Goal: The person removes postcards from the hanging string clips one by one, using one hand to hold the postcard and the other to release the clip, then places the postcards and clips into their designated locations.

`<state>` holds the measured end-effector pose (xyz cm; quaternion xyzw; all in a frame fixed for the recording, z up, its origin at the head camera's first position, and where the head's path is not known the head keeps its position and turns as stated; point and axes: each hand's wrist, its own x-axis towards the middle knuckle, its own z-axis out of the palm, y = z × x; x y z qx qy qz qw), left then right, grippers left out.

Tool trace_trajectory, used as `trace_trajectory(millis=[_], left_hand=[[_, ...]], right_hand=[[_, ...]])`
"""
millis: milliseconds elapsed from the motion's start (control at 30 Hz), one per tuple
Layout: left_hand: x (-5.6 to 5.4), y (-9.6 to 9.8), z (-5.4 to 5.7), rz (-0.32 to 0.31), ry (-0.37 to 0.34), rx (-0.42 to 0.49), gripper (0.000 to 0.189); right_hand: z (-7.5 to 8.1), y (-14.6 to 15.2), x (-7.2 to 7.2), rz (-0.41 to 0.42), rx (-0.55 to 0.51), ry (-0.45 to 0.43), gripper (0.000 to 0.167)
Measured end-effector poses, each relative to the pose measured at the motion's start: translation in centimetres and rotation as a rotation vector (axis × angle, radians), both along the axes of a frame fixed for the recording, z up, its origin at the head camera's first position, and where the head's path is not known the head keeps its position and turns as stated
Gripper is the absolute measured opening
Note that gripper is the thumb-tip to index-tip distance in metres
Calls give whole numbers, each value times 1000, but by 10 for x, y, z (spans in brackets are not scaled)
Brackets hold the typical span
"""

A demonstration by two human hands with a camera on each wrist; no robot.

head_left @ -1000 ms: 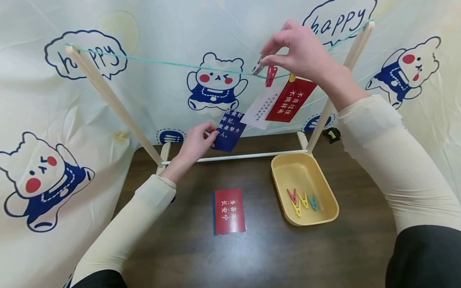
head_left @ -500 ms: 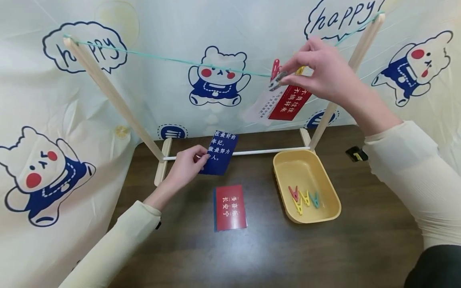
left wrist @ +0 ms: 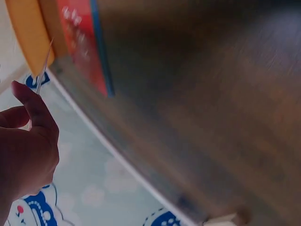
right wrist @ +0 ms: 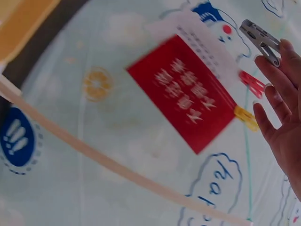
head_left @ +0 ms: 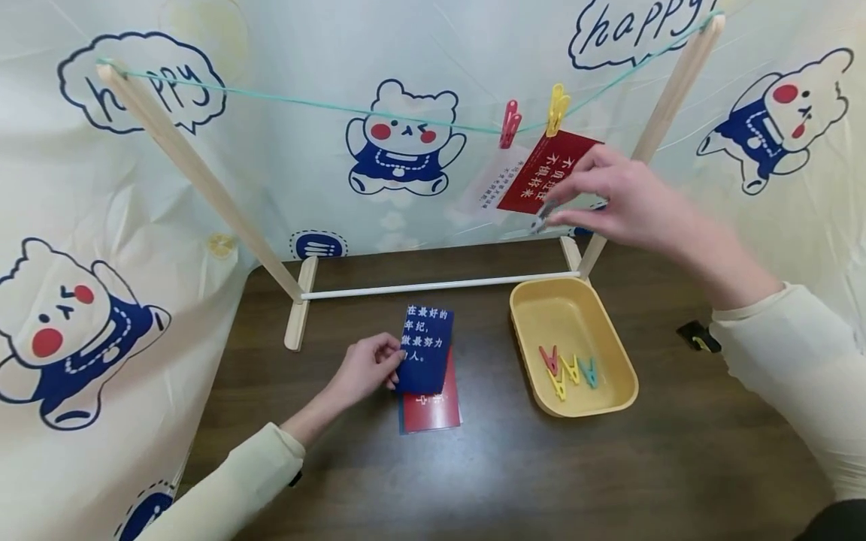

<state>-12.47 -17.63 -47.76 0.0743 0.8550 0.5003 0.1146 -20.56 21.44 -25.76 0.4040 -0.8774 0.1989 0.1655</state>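
Note:
My left hand pinches a blue card with white Chinese writing by its left edge, over a small stack topped by a red card. Edge-on, the held card shows as a thin sliver in the left wrist view. Between thumb and fingers, my right hand pinches a grey clothespin, in front of the hanging cards. From the green string hang a red card under a yellow clothespin and a pale card under a red clothespin.
A yellow tray holding several small clothespins stands at the right on the dark table. Two wooden posts carry the string, joined low down by a white rod. A printed cloth hangs behind.
My left hand has brought the blue card down from below the string to over the stack. My right hand has moved away from the string, down and right, still pinching the grey clothespin.

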Motion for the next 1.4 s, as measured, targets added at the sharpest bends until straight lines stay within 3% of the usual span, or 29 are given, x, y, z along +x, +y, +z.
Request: trace_trajectory(millis=[267, 533, 667, 900, 1000, 1200, 1400], left_hand=[[18, 4, -31, 5, -81, 0, 7], [28, 3, -53, -29, -15, -178, 14], [30, 1, -59, -37, 31, -243, 17], [30, -3, -65, -53, -4, -239, 16], [29, -5, -64, -70, -14, -231, 16], [29, -6, -64, -81, -16, -229, 17], [28, -6, -66, -81, -21, -239, 18]], right_hand=[[-59, 12, 10, 18, 78, -187, 30], [-120, 24, 21, -53, 164, -425, 23], [-142, 27, 25, -43, 226, -555, 22], [-170, 34, 32, 8, 390, -807, 11], [-179, 35, 36, 8, 443, -872, 14], [-194, 37, 42, -24, 513, -863, 26], [-198, 37, 47, -44, 532, -858, 31]])
